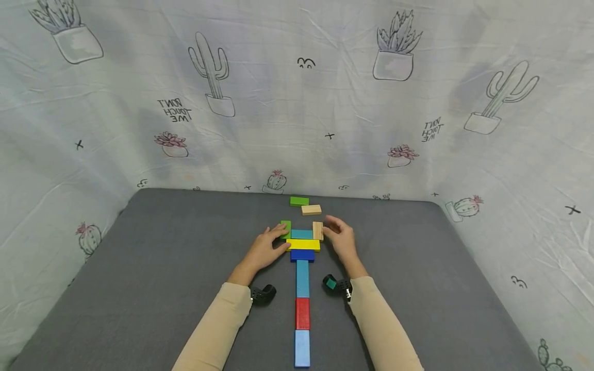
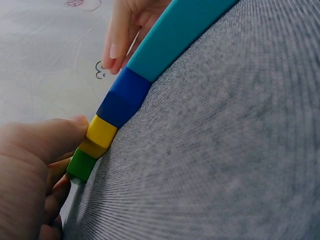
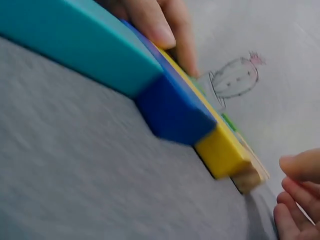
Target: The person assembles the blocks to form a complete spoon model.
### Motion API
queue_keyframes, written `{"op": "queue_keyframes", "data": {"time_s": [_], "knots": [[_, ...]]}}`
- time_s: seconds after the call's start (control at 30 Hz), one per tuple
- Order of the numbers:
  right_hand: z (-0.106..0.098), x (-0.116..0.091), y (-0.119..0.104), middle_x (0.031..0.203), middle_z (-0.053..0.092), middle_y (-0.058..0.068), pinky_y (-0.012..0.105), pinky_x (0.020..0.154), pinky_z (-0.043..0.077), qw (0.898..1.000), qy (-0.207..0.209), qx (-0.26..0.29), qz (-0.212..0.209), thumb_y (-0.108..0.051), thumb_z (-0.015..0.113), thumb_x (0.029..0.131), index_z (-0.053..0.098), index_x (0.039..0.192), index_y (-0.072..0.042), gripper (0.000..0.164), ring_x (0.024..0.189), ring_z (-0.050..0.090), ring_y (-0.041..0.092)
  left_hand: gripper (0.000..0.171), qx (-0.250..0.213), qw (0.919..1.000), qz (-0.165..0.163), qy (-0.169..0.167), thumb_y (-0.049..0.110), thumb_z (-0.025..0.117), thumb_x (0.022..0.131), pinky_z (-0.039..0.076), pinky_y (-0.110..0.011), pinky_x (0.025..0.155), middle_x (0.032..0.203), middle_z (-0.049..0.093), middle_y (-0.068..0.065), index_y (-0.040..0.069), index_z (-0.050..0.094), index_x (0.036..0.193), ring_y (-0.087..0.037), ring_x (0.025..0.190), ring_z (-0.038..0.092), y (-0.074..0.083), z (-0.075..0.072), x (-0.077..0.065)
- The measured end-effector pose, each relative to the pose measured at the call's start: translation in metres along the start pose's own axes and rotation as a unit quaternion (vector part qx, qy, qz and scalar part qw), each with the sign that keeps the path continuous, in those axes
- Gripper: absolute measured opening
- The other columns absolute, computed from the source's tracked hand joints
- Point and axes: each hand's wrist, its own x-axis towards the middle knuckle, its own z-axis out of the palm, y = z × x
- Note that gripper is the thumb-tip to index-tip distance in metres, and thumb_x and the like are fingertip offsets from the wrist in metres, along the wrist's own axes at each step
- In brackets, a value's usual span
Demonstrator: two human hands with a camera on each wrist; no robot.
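Note:
My left hand (image 1: 264, 251) lies at the left side of a flat layout of coloured wooden blocks. Its thumb touches the left end of a yellow block (image 1: 303, 245), and its fingers rest at an upright-lying green block (image 2: 81, 165). On the other side, my right hand (image 1: 341, 238) is beside a natural wood block (image 1: 317, 231), fingertips a small gap away in the right wrist view and holding nothing. A teal block (image 1: 302, 234) lies between the green and wood blocks. Below the yellow one is a dark blue block (image 1: 302, 255).
A column of blocks runs toward me: a long teal block (image 1: 302, 278), a red block (image 1: 302, 314) and a light blue block (image 1: 302, 348). Beyond the hands lie another green block (image 1: 299, 201) and another wood block (image 1: 311, 209). A cactus-printed cloth (image 1: 278, 103) borders the grey table (image 1: 162, 268).

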Motion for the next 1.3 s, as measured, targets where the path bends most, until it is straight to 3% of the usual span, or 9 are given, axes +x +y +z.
{"op": "queue_keyframes", "data": {"time_s": [0.37, 0.63, 1.07, 1.3], "knots": [[-0.008, 0.033, 0.006, 0.139, 0.05, 0.014, 0.039, 0.106, 0.041, 0.997, -0.067, -0.021, 0.031, -0.01, 0.062, 0.092, 0.053, 0.134, -0.005, 0.043, 0.13, 0.046, 0.029, 0.046, 0.011, 0.9999, -0.004, -0.004, 0.028, 0.065, 0.091, 0.02, -0.046, 0.117, 0.146, 0.044, -0.006, 0.006, 0.057, 0.131, -0.024, 0.138, 0.037, 0.0, 0.003, 0.0], [-0.009, 0.052, 0.008, 0.138, 0.051, 0.012, 0.039, 0.107, 0.04, 0.992, -0.095, -0.081, 0.032, -0.014, 0.062, 0.093, 0.054, 0.134, -0.009, 0.042, 0.129, 0.047, 0.028, 0.046, 0.006, 1.0, -0.001, -0.003, 0.028, 0.065, 0.091, 0.019, -0.045, 0.117, 0.146, 0.044, -0.006, 0.006, 0.058, 0.131, -0.024, 0.138, 0.037, 0.0, 0.005, -0.002], [-0.007, 0.07, 0.005, 0.146, 0.042, 0.012, 0.044, 0.107, 0.04, 0.973, -0.155, -0.163, 0.046, -0.016, 0.059, 0.094, 0.045, 0.142, -0.014, 0.05, 0.134, 0.041, 0.031, 0.045, 0.01, 0.9999, 0.002, 0.002, 0.028, 0.064, 0.091, 0.02, -0.045, 0.117, 0.145, 0.045, -0.006, 0.006, 0.058, 0.13, -0.022, 0.138, 0.038, -0.001, 0.006, -0.001], [-0.003, 0.073, 0.0, 0.144, 0.045, 0.014, 0.045, 0.106, 0.04, 0.97, -0.152, -0.185, 0.039, -0.015, 0.058, 0.095, 0.048, 0.14, -0.012, 0.046, 0.131, 0.043, 0.031, 0.045, 0.011, 0.9999, -0.005, 0.006, 0.028, 0.065, 0.09, 0.02, -0.044, 0.117, 0.145, 0.046, -0.004, 0.007, 0.059, 0.129, -0.021, 0.137, 0.038, -0.002, 0.004, -0.001]]}}
